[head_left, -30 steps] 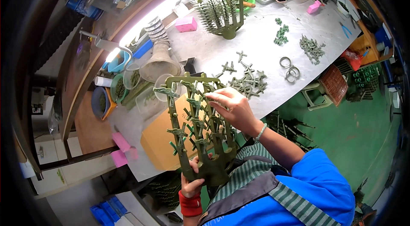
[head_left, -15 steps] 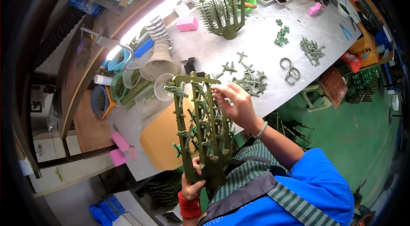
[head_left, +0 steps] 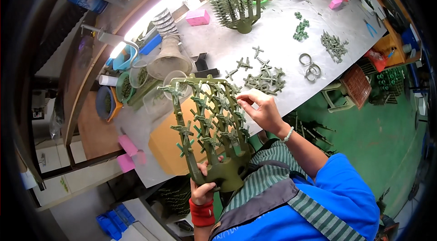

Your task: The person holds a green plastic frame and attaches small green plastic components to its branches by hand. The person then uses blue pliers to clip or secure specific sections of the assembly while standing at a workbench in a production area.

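Upright before me stands a dark green rack (head_left: 227, 172) with several prongs joined by a top bar. Small grey-green cross-shaped pieces (head_left: 183, 130) stick out along its prongs. My left hand (head_left: 202, 189), with a red band at the wrist, is wrapped round the rack's lower left base. Beside the upper right prong is my right hand (head_left: 263, 112), thumb and forefinger pinched together; whether a small piece sits between them is hidden. On the table just beyond lies a loose heap of cross pieces (head_left: 268, 81).
A second loaded rack (head_left: 244, 26) stands at the back. Rings (head_left: 312, 71), green pieces (head_left: 300, 29) and a grey-green heap (head_left: 333, 46) lie to the right. Left are a funnel-shaped hood (head_left: 169, 61), bowls (head_left: 124, 87) and a cardboard sheet (head_left: 166, 145). Pink blocks (head_left: 198, 17) sit about.
The rack has turned, its prongs now spread wider toward me, and its top has shifted left. My right hand has moved slightly right, off the top bar's end.
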Available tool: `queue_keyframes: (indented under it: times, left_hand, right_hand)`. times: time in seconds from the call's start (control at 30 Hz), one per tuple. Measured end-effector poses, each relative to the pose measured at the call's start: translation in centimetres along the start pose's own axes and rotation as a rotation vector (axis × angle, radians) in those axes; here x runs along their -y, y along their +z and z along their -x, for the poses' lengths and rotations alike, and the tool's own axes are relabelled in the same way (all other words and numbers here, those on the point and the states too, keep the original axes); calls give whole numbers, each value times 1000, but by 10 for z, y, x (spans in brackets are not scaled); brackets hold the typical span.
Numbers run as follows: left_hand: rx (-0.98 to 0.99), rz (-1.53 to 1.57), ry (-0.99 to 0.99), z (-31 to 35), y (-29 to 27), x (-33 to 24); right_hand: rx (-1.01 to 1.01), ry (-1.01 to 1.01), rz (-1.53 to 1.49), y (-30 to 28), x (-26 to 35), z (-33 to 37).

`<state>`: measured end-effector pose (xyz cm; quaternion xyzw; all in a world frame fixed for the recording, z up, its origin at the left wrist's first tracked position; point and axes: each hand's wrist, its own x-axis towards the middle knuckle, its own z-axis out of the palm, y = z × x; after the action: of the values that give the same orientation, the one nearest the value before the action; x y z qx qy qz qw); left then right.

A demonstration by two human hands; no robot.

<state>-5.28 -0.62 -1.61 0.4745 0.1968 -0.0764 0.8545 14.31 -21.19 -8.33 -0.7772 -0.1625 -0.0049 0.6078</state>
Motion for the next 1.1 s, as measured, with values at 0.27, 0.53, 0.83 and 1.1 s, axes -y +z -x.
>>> queue_keyframes:
  times: [0.27, 0.53, 0.83, 1.1]
  left_hand:
    - [-12, 38, 25, 0, 1, -2]
    - [-29, 49, 18, -1, 4, -2]
    - [-36, 87, 23, -1, 5, 0]
    - [-13, 14, 49, -2, 4, 2]
  right_hand:
    - [136, -119, 31, 5, -10, 14]
    - [94, -138, 85, 9, -8, 16]
    - [194, 41, -40, -8, -7, 33]
    - [217, -128, 54, 2, -2, 47]
